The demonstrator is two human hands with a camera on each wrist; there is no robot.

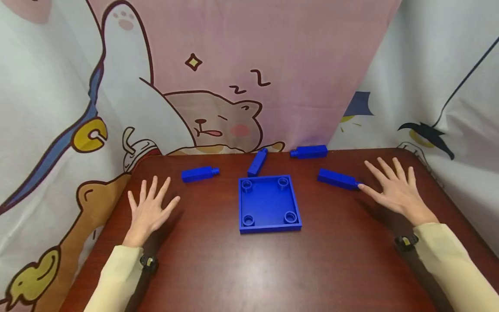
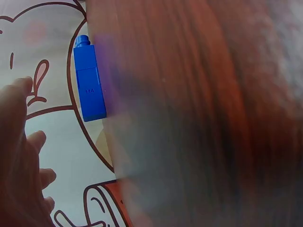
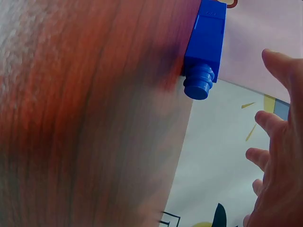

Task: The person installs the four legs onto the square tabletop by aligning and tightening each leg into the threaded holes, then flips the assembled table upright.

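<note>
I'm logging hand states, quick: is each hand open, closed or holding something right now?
Left hand: open, fingers spread, holding nothing.
Right hand: open, fingers spread, holding nothing.

Head view was up above the near side, looking forward and down, far enough back to fit most of the desk (image 1: 210,268), left hand (image 1: 149,212), right hand (image 1: 399,195) and the printed cloth (image 1: 304,52) behind. Both wrist views sat way closer and came out kinda sideways, desk's far edge running roughly top to bottom. Left wrist shared the leftmost blue bar (image 2: 89,82) with head, right wrist the rightmost blue bar (image 3: 204,42).
</note>
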